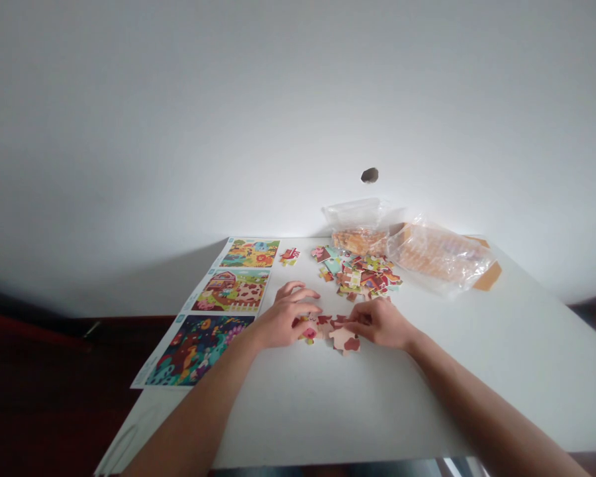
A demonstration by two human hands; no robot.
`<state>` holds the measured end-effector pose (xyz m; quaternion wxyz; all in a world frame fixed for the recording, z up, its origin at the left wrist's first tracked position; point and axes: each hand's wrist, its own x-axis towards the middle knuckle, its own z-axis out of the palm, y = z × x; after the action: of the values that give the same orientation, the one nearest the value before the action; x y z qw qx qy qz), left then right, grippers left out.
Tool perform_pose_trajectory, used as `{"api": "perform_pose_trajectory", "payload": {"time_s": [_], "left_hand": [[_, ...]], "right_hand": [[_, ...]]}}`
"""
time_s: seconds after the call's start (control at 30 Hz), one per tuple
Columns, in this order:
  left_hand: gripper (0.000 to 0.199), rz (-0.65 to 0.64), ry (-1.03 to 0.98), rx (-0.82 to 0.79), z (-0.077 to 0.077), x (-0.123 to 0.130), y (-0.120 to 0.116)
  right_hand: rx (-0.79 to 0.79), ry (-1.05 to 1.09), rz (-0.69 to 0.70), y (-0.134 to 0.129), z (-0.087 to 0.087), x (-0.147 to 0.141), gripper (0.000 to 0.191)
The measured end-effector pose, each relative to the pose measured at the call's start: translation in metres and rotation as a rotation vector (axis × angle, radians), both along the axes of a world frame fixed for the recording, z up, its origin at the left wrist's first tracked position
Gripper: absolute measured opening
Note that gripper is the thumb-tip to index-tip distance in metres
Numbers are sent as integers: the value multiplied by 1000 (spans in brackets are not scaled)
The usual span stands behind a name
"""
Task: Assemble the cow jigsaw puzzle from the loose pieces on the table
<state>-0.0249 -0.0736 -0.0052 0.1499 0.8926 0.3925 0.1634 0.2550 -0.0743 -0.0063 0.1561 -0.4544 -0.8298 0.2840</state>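
Several joined jigsaw pieces (324, 327) with a pink and brown cow pattern lie on the white table between my hands. My left hand (291, 317) rests at their left end, fingers spread, thumb by the piece with the pink snout. At the right end, my right hand (377, 322) pinches a jigsaw piece, which its fingers mostly hide. Just below those fingers lies a cream piece with a brown patch (346, 340). Beyond my hands is a loose heap of colourful jigsaw pieces (365, 273).
A picture sheet (183, 318) with three printed scenes lies at the left. One small red piece group (289, 256) sits beside it. Clear plastic bags (442, 255) stand at the back right, over orange-brown card (487, 276). A white wall (298, 132) with a hole (370, 175) borders the table.
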Motion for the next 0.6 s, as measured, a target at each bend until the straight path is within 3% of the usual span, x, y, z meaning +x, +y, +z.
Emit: {"api": "perform_pose_trajectory", "payload": {"time_s": [0.27, 0.47, 0.6], "left_hand": [[34, -24, -3, -42, 1, 3, -1], [36, -34, -19, -46, 0, 4, -2], [34, -36, -15, -65, -1, 3, -1]], "right_hand": [[68, -69, 31, -5, -1, -10, 26], [92, -53, 75, -10, 7, -11, 17], [115, -108, 134, -12, 15, -8, 29]]}}
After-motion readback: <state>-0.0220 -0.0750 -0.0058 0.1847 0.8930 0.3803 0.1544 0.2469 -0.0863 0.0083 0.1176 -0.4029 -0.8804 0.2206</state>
